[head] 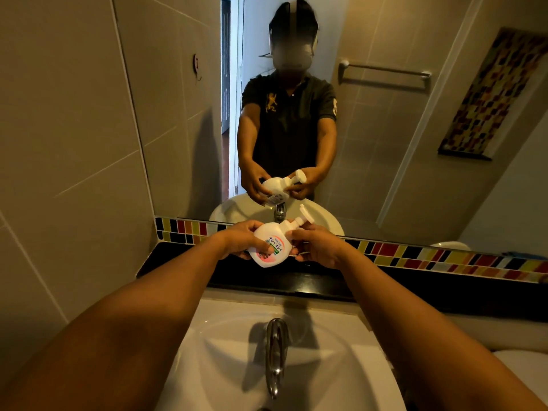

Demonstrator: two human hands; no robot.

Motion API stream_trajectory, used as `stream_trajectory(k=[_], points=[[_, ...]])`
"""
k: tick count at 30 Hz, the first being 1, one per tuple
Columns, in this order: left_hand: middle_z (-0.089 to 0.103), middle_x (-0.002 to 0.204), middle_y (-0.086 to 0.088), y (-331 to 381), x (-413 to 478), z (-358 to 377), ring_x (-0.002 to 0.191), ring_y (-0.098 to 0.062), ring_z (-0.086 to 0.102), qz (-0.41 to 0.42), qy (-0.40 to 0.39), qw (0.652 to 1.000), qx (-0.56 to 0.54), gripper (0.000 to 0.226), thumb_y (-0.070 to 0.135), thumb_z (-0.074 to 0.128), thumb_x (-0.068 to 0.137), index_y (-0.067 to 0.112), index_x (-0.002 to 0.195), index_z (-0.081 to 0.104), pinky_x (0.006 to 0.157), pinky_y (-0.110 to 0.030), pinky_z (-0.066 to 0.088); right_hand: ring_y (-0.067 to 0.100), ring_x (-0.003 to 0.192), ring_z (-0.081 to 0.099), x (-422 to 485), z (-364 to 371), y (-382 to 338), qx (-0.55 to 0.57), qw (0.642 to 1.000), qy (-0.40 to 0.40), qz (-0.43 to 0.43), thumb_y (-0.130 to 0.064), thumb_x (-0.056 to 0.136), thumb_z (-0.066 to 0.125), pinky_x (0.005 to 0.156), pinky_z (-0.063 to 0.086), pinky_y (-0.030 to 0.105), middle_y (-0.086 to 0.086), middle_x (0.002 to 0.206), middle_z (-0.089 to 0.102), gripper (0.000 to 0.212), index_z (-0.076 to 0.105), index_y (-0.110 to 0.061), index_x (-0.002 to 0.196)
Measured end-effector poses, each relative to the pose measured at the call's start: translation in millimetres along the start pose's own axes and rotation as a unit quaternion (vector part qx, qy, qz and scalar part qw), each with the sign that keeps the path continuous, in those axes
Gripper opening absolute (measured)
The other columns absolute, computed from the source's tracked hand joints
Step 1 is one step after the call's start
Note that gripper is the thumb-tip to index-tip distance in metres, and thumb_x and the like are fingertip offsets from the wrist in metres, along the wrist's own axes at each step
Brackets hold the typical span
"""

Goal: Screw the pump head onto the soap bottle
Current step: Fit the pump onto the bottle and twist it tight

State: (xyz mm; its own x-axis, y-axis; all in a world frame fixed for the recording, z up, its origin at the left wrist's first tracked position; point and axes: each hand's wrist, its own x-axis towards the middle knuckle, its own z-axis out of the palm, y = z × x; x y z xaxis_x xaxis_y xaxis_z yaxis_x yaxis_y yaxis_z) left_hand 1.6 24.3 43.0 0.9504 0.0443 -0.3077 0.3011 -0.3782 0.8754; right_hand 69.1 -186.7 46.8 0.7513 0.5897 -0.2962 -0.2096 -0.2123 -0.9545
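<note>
A: Surroundings, head view. White basin (341, 366) at the bottom, chrome faucet (275, 354) on its midline. Behind it runs a black ledge (178, 271), then a strip of multicoloured mosaic tile (444, 256) under the mirror (370, 143). A towel bar (385, 71) shows in the reflection.

B: Obstructions?

A: Both forearms reach out over the basin and cover its left and right edges. The soap bottle (268, 244) is held in the air above the ledge, close in front of the mirror, and touches neither ledge nor basin.

B: Orientation of the bottle?

A: Tilted. The long axis runs from the base at lower left to the neck at upper right. The pump head (299, 219) sits at the upper-right end and its nozzle points up and away, toward the mirror.

B: Appearance?

A: White, squat, rounded plastic body. The printed label carries pink and green patches and faces the camera. The pump head is white. Whether its collar is fully seated on the neck cannot be told from here.

B: Hands?

A: The left hand (240, 240) wraps the bottle's body, thumb across the label. The right hand (314, 246) closes its fingers on the collar at the base of the pump head.
</note>
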Motion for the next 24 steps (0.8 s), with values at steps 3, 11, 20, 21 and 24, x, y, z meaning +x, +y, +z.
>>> stream_trajectory(k=[3, 11, 20, 21, 24], points=[[0.064, 0.12, -0.008, 0.8, -0.9, 2.4, 0.114, -0.029, 0.062, 0.003, 0.002, 1.0, 0.004, 0.052, 0.014, 0.079, 0.076, 0.024, 0.119, 0.051, 0.096, -0.048, 0.054, 0.02, 0.075, 0.063, 1.5, 2.3, 0.5, -0.017, 1.0, 0.022, -0.002, -0.028, 0.085, 0.073, 0.068, 0.054, 0.031, 0.014, 0.096, 0.07, 0.038, 0.06, -0.009, 0.115], [0.064, 0.123, -0.009, 0.1, -0.3, 1.7, 0.115, -0.03, 0.062, 0.005, 0.002, 1.0, 0.003, 0.054, 0.015, 0.079, 0.076, 0.023, 0.122, 0.051, 0.096, -0.049, 0.054, 0.018, 0.072, 0.061, 0.5, 3.1, 1.6, -0.006, 1.0, 0.001, -0.005, -0.031, 0.085, 0.072, 0.066, 0.054, 0.03, 0.013, 0.093, 0.068, 0.04, 0.058, -0.011, 0.117], [0.064, 0.123, -0.009, 2.8, 2.8, 4.5, 0.114, -0.029, 0.062, 0.015, -0.002, 1.0, 0.012, 0.054, 0.015, 0.08, 0.076, 0.023, 0.121, 0.05, 0.095, -0.048, 0.055, 0.018, 0.067, 0.06, -0.5, 5.5, -1.5, -0.01, 0.999, 0.038, -0.029, -0.029, 0.084, 0.073, 0.06, 0.052, 0.026, 0.01, 0.084, 0.07, 0.035, 0.063, -0.007, 0.11], [0.064, 0.122, -0.008, 2.5, 3.3, 5.3, 0.113, -0.029, 0.062, 0.015, -0.001, 1.0, 0.013, 0.055, 0.016, 0.08, 0.075, 0.023, 0.121, 0.051, 0.095, -0.047, 0.055, 0.019, 0.069, 0.061, -0.1, 5.5, -1.2, -0.016, 0.998, 0.043, -0.033, -0.031, 0.084, 0.074, 0.06, 0.053, 0.027, 0.01, 0.085, 0.071, 0.036, 0.063, -0.008, 0.109], [0.067, 0.12, -0.007, 2.3, 3.0, 3.4, 0.11, -0.027, 0.065, 0.011, -0.014, 1.0, 0.01, 0.057, 0.021, 0.081, 0.075, 0.021, 0.124, 0.053, 0.089, -0.044, 0.058, 0.017, 0.066, 0.061, 0.1, 4.1, -0.4, -0.034, 0.997, 0.045, -0.05, -0.036, 0.083, 0.073, 0.06, 0.052, 0.027, 0.008, 0.083, 0.07, 0.036, 0.063, -0.011, 0.108]])
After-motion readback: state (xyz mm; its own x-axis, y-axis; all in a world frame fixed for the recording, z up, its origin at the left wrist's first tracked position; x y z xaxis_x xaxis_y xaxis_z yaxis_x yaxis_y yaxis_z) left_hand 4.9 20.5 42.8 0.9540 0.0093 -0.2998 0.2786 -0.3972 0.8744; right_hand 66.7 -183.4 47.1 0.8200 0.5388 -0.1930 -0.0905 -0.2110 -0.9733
